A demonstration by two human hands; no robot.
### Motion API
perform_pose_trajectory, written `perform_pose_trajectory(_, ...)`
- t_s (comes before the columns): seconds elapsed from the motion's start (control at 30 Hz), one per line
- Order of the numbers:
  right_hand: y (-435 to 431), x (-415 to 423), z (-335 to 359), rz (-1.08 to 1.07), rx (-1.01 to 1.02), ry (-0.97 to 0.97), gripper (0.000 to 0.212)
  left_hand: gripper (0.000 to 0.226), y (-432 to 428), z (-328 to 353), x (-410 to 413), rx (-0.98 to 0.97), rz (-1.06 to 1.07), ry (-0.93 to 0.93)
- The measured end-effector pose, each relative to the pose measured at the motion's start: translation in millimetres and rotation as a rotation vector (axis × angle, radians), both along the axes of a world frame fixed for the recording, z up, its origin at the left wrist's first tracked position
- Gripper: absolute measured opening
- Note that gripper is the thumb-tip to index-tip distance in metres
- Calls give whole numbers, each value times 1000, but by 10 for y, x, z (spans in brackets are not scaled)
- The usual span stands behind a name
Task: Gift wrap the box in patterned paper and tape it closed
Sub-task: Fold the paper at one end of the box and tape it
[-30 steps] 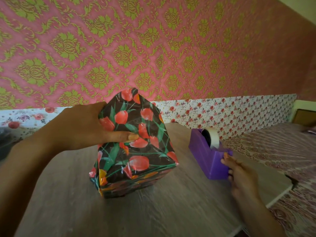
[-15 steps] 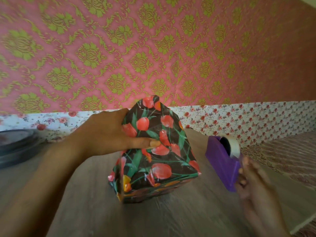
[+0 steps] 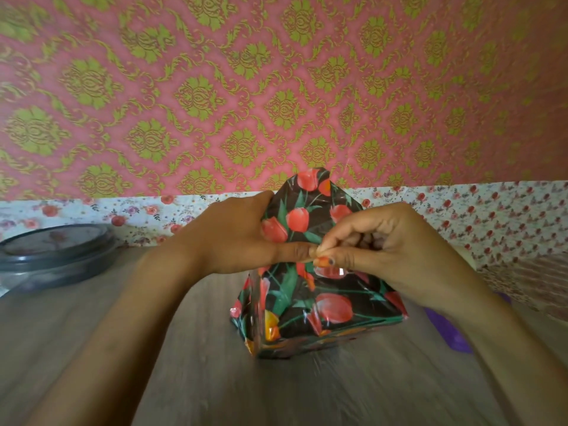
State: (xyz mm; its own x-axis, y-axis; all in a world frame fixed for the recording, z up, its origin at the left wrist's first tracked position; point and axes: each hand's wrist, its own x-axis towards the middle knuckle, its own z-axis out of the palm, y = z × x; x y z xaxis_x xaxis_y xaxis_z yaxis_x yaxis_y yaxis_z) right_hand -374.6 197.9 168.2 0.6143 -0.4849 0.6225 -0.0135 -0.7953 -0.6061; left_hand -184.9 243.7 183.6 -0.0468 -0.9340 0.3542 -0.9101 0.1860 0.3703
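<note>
We see one wrapped box (image 3: pixel 313 290), two hands: left hand (image 3: pixel 233 241) grip pinning paper, right hand (image 3: pixel 387 250) pinching tape (image 3: pixel 330 272); wood counter (image 3: pixel 190 379), pink wall (image 3: pixel 276 87).

One wrapped box (image 3: pixel 310 290), two hands, perhaps one dispenser (image 3: pixel 448 333).

purple tape dispenser (image 3: pixel 445 330): mostly hidden behind right forearm | dark round container (image 3: pixel 52 256): blurred, cut by left edge | tape piece: indiscernible

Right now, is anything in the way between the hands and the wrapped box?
Nothing visible is. The left hand lies directly on the wrapped box, pinning the folded flap, and the right hand pinches at the same spot.
</note>
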Motion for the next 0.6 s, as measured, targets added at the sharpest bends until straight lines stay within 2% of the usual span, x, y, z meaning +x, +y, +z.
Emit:
perform_pose_trajectory(0.3, -19, 29, 0, -77, 13, 57, 20, 79, -66, -60, 82, -56, -3, -35)
perform_pose_trajectory(0.43, 3, 24, 50, -237, -34, 105, 39, 79, -40, -56, 86, -51, -17, -3)
perform_pose_trajectory(0.53, -66, -35, 76, -456, -145, 191, 62, 80, -37, -35, 60, -15, -1, -13)
perform_pose_trajectory(0.6, -105, -44, 98, -470, -107, 248, 68, 78, -27, -19, 37, 11, 4, -19)
